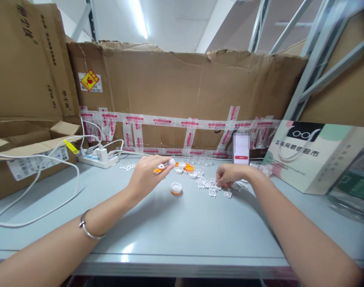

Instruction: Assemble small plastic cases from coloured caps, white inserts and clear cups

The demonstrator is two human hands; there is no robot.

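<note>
My left hand [147,175] is raised a little over the table, thumb and fingers closed on a small clear-and-white plastic piece [172,161]. Orange and white bits show just under its fingers. To the right, my right hand [229,173] reaches down with fingertips pinched at a pile of small flat white plastic pieces with cut-out holes [212,193]; whether one is between them is hidden. Between the hands stands a round white-and-orange cap [176,188]. Behind it lies a cluster of similar orange and white round parts [189,168].
Clear plastic parts [199,159] lie behind the caps, near a propped phone [241,148]. More small white pieces [127,166] lie at left, by a power strip [101,159] with white cables. Cardboard boxes [182,87], a paper bag [316,159] and a large bottle [353,187] surround the table.
</note>
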